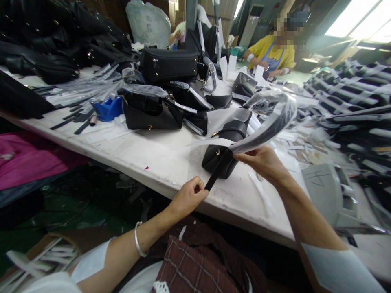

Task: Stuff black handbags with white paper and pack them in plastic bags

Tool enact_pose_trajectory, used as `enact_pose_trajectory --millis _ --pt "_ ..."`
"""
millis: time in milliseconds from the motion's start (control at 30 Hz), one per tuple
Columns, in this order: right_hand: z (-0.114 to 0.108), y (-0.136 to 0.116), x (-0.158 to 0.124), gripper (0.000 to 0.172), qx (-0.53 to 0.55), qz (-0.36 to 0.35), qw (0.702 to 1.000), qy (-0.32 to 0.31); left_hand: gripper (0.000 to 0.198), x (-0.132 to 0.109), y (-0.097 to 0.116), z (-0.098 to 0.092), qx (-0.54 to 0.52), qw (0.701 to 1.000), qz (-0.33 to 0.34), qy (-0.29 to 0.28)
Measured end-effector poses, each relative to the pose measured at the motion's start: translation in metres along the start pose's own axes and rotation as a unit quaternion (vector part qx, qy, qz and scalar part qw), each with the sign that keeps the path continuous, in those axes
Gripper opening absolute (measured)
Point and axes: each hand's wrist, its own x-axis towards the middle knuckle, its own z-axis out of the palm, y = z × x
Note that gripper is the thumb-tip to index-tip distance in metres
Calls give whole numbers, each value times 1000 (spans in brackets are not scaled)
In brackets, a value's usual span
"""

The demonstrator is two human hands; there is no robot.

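A small black handbag (214, 156) stands on the white table in front of me, with gold-coloured metal fittings on it. My left hand (191, 195) is closed on the lower end of a narrow black strap (217, 173), which runs tautly up across the bag's end. At the upper end of that strap, my right hand (261, 160) pinches the base of the bag's handle (275, 120). This handle is wrapped in clear film and arches up to the right. A white strip (214, 142) lies across the bag just left of my right fingers.
Several more black handbags (152, 112) stand behind on the table (122, 150). A blue holder (108, 109) and loose black strips are at the left. A grey machine-like box (325, 191) sits at the right. Across the table a person in yellow (259, 49) works.
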Motion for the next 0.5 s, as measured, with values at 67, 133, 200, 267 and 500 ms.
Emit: enact_pose_trajectory --millis 67,133,200,267,500 --pt "-3 -12 -11 34 -93 -39 995 15 14 -1 2 -2 16 1000 4 -1" --pt "-3 -27 -22 44 -159 -100 981 38 13 0 2 -2 35 999 11 -8" --pt "1 -39 -26 47 -172 -132 975 53 12 0 2 2 50 998 18 -25" --pt "6 -44 -21 37 -139 -100 983 60 12 -1 1 5 60 997 29 -36" --pt "6 -19 24 47 109 33 993 35 16 -14 -5 -4 66 996 10 -58"
